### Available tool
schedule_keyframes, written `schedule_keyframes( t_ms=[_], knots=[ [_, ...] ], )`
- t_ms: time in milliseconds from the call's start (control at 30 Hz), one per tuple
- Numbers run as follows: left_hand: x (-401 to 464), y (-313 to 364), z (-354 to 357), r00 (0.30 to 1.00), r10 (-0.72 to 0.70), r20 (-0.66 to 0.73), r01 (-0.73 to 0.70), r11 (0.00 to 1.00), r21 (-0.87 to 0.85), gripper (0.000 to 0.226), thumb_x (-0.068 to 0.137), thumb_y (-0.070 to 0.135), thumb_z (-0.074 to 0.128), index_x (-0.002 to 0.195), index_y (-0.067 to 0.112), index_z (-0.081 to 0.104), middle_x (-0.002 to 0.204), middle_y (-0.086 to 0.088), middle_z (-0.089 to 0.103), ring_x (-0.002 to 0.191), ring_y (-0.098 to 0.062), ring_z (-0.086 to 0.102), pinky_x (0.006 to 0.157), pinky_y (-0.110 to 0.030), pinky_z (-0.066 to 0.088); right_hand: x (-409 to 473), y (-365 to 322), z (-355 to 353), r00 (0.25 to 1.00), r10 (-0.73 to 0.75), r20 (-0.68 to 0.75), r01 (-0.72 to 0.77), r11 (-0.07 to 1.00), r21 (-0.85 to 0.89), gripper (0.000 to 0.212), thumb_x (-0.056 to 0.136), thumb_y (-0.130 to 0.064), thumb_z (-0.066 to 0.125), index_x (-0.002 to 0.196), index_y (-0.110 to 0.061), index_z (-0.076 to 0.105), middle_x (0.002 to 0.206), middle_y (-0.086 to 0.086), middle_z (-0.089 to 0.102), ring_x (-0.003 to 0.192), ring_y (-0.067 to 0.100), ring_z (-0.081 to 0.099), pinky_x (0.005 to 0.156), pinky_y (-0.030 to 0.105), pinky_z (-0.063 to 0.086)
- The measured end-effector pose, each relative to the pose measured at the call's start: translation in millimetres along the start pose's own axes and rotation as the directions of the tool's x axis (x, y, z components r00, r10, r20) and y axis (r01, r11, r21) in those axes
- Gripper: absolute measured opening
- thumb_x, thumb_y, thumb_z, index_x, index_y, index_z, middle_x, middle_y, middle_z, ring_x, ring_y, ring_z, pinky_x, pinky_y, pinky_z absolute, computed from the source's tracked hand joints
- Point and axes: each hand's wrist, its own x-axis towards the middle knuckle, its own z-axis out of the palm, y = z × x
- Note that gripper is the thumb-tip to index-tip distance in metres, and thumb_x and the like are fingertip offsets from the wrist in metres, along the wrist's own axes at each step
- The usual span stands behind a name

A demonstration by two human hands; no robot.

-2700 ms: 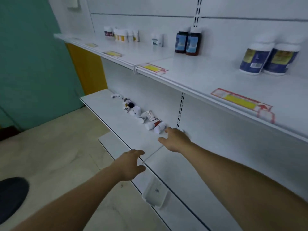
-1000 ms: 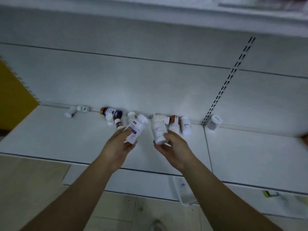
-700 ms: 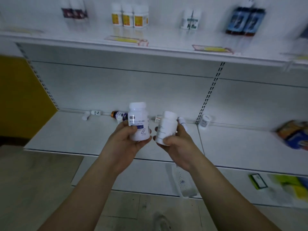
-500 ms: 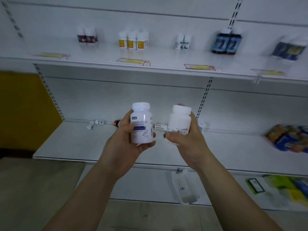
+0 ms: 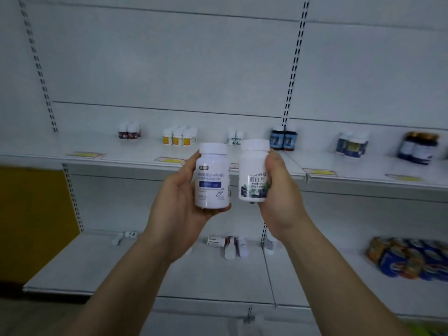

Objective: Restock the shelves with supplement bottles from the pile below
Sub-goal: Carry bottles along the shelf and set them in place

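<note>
White plastic bottle w/ blue label band [image 5: 212,177] upright in left hand [image 5: 180,204]: base seated on curled fingers, thumb along its left side, cap clear above the grip. Second white bottle w/ dark picture label [image 5: 253,172] upright in right hand [image 5: 281,202]: fingers wrapped round its right side and back, fingertips [image 5: 269,184] overlapping the label edge, cap showing above the hand. Both hands clamped on their bottles, held side by side at about upper-shelf height, bottles near each other but apart, labels turned toward the camera (print too blurred to read beyond a few characters).

Behind the hands, upper shelf [image 5: 135,158] w/ small upright groups along the back: dark red bottles [image 5: 129,130], yellow-label bottles [image 5: 180,136], small white pair [image 5: 234,137], dark blue-label pair [image 5: 283,139], more blue bottles [image 5: 352,145] and dark jars [image 5: 417,147] further right. Yellow price tags [image 5: 86,154] along the shelf front edge.

Below, lower shelf [image 5: 84,263] w/ the remaining pile [image 5: 230,246] lying on its side against the back panel, just under and between the forearms; one small white bottle [image 5: 123,236] tipped over well to the left of it. Orange and blue packets [image 5: 409,259] on the same level far right. Yellow panel [image 5: 36,219] at left edge.
</note>
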Motion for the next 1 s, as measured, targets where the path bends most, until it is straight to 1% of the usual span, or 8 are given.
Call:
schedule_keyframes(
  t_ms=[267,433,533,600,667,767,867,1000],
  knots=[
    [21.2,-43.8,75.1,0.997,0.061,0.042,-0.062,0.998,0.024,0.046,0.075,0.035,0.042,0.119,0.031,0.056,0.106,0.000,0.071,0.095,-0.022,0.062,0.081,-0.042,0.048,-2.1,-33.9,-79.6,0.998,-0.057,0.036,0.058,0.998,-0.037,0.027,0.100,-0.032,0.036,0.101,-0.034,0.063,0.102,-0.005,0.069,0.103,0.014,0.062,0.097,0.040,0.047],
    [47.8,-99.0,117.4,0.999,0.038,0.036,-0.044,0.981,0.187,0.057,0.090,-0.008,0.037,0.117,0.040,0.052,0.105,0.001,0.068,0.095,-0.023,0.062,0.077,-0.037,0.057,-8.9,-48.2,-157.5,0.997,-0.024,-0.079,0.013,0.989,-0.145,0.020,0.092,-0.043,0.044,0.099,-0.034,0.060,0.097,-0.003,0.065,0.091,0.013,0.061,0.085,0.040,0.048],
    [66.2,-134.6,151.3,0.997,-0.024,0.072,0.006,0.972,0.233,0.057,0.090,-0.008,0.041,0.120,0.040,0.049,0.113,-0.003,0.064,0.102,-0.026,0.062,0.079,-0.038,0.056,-13.7,-58.4,-208.4,0.978,-0.021,-0.205,-0.033,0.966,-0.256,0.020,0.098,-0.032,0.044,0.114,-0.034,0.055,0.106,-0.005,0.064,0.098,0.012,0.061,0.087,0.036,0.048],
    [80.2,-156.6,174.6,0.991,-0.083,0.103,0.055,0.968,0.245,0.056,0.090,-0.007,0.042,0.120,0.040,0.047,0.114,-0.002,0.062,0.103,-0.029,0.061,0.078,-0.038,0.056,-18.8,-68.2,-239.7,0.964,-0.019,-0.266,-0.067,0.948,-0.311,0.015,0.098,-0.031,0.045,0.108,-0.037,0.054,0.109,-0.007,0.063,0.100,0.010,0.060,0.086,0.032,0.048],
    [93.7,-176.7,198.5,0.975,-0.148,0.163,0.105,0.963,0.247,0.055,0.090,-0.007,0.043,0.114,0.042,0.048,0.112,0.000,0.062,0.101,-0.027,0.061,0.079,-0.039,0.057,-25.3,-79.0,-268.6,0.944,-0.028,-0.328,-0.095,0.931,-0.353,0.011,0.099,-0.031,0.045,0.099,-0.038,0.053,0.103,-0.016,0.061,0.092,0.003,0.058,0.076,0.024,0.046],
    [112.5,-204.2,233.1,0.941,-0.224,0.254,0.154,0.951,0.268,0.052,0.091,-0.005,0.044,0.111,0.043,0.047,0.111,0.000,0.061,0.099,-0.025,0.061,0.079,-0.039,0.056,-35.8,-99.5,-306.0,0.902,-0.015,-0.431,-0.171,0.905,-0.390,0.020,0.099,-0.035,0.044,0.117,-0.042,0.042,0.103,-0.022,0.052,0.086,-0.003,0.051,0.072,0.018,0.041],
    [130.0,-230.9,265.9,0.898,-0.292,0.329,0.200,0.938,0.284,0.049,0.092,-0.003,0.045,0.113,0.041,0.048,0.108,0.001,0.063,0.100,-0.025,0.061,0.078,-0.037,0.055,-46.7,-121.1,-335.8,0.838,-0.022,-0.545,-0.227,0.895,-0.385,0.013,0.100,-0.034,0.043,0.112,-0.038,0.040,0.089,-0.026,0.047,0.066,-0.010,0.046,0.062,0.007,0.041],
    [143.7,-264.5,313.5,0.827,-0.366,0.427,0.285,0.927,0.243,0.050,0.093,-0.004,0.041,0.125,0.033,0.045,0.107,-0.003,0.065,0.093,-0.027,0.062,0.076,-0.039,0.053,-54.2,-144.3,-385.1,0.798,-0.010,-0.602,-0.234,0.916,-0.325,0.069,0.083,-0.056,0.058,0.143,-0.033,0.035,0.137,-0.012,0.045,0.114,0.015,0.054,0.105,0.044,0.040]
  ],
)
